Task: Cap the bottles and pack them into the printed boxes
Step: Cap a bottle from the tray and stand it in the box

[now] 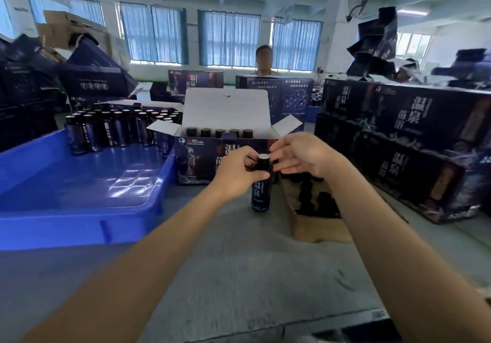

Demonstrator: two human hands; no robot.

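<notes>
My left hand (239, 176) grips the upright bottle (260, 196) at its neck, fingers curled round it; just above them, my right hand (301, 153) pinches the cap (263, 159) between thumb and forefinger.

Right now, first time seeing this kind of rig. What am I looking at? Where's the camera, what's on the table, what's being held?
No machine here: the grips are a person's two bare hands. The one picture comes from a wide-angle camera on that person's head, looking forward and down. The left hand grips an upright dark bottle on the grey table; the right hand seems to pinch its black cap. Behind stands an open printed box with a row of capped bottles inside. Left, a blue tray holds more bottles. Right, a brown carton holds small dark items, too dim to identify; beyond it, closed printed boxes are stacked.
</notes>
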